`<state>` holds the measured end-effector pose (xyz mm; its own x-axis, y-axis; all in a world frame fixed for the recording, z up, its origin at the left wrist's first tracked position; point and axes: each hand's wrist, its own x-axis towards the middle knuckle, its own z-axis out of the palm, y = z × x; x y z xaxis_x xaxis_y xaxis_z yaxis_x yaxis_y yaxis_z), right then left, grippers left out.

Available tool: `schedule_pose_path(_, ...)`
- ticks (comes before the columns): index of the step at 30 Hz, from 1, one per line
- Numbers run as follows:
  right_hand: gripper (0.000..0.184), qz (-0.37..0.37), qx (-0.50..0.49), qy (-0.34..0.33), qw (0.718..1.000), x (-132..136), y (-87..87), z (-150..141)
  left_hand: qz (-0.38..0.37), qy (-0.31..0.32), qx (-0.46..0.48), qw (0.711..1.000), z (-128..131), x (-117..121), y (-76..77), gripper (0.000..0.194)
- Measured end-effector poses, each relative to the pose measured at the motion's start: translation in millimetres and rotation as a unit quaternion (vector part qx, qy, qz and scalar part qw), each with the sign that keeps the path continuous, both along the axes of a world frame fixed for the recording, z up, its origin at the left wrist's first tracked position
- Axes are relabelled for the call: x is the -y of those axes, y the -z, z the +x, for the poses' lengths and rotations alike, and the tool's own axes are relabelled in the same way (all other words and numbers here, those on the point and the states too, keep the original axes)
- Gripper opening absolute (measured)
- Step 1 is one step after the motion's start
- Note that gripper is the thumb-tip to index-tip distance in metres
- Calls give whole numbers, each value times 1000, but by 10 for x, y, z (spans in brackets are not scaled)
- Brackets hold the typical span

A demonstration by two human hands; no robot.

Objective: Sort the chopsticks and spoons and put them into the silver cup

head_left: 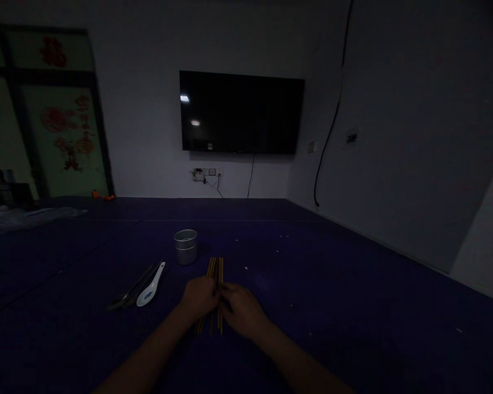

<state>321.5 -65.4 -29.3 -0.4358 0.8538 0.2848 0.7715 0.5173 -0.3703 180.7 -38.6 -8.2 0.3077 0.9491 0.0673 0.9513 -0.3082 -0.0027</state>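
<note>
Several wooden chopsticks [216, 265] lie side by side on the dark blue surface, pointing away from me. My left hand [201, 297] is closed around their left side, and my right hand [241, 309] closes in from the right, its fingers against the bundle. The hands meet at the middle of the chopsticks and hide that part. Beyond them to the left stands a grey metal cup [186, 247] with holes low in its wall. A white soup spoon [151, 286] with a blue mark rests left of my left hand, beside dim metal utensils [128, 294].
The blue surface [332, 295] carries small white scraps [246, 268]. Clear plastic sheeting [28, 217] and orange items [102, 195] lie at the far left. A television [242, 114] hangs on the back wall, and a black cable [332, 123] dangles by the right wall.
</note>
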Motion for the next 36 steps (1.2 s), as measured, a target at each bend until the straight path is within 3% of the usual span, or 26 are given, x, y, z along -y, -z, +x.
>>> schedule_pose_path(18,30,-10,-1,-13,1000,-29,34,13,13,11,4,1000,-39,6,22,34)
schedule_pose_path(36,31,8,-6,-8,1000,-55,67,7,19,-28,34,999,-33,21,30,32)
